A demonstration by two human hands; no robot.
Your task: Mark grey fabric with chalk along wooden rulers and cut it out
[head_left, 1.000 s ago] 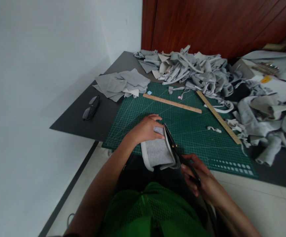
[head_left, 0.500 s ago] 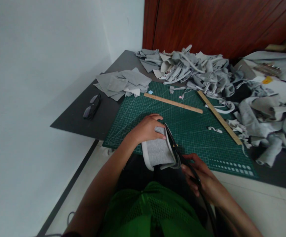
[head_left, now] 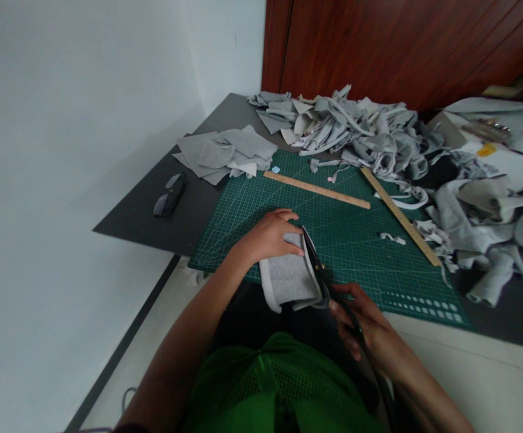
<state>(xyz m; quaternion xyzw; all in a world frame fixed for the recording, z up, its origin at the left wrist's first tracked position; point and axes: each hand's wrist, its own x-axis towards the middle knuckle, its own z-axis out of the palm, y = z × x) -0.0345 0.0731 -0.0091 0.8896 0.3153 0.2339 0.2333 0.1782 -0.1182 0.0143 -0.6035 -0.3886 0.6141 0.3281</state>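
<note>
While the left hand (head_left: pixel 269 237) covers its upper left part, the gray fabric piece (head_left: pixel 290 281) lies at the center of the frame, partly under the left fingers and extending below them. Those fingers hold it, the thumb across its upper end. Its lower end reaches past the near edge of the green cutting mat (head_left: pixel 252 204). The right hand (head_left: pixel 369 328), lower right of the fabric, has its fingers wrapped round the handles of black scissors (head_left: pixel 333 293), whose blades point up and left along the fabric's right edge. On the tabletop (head_left: pixel 130 225), gray scraps (head_left: pixel 328 126) heap toward the upper right; glasses (head_left: pixel 169 199) lie left.
</note>
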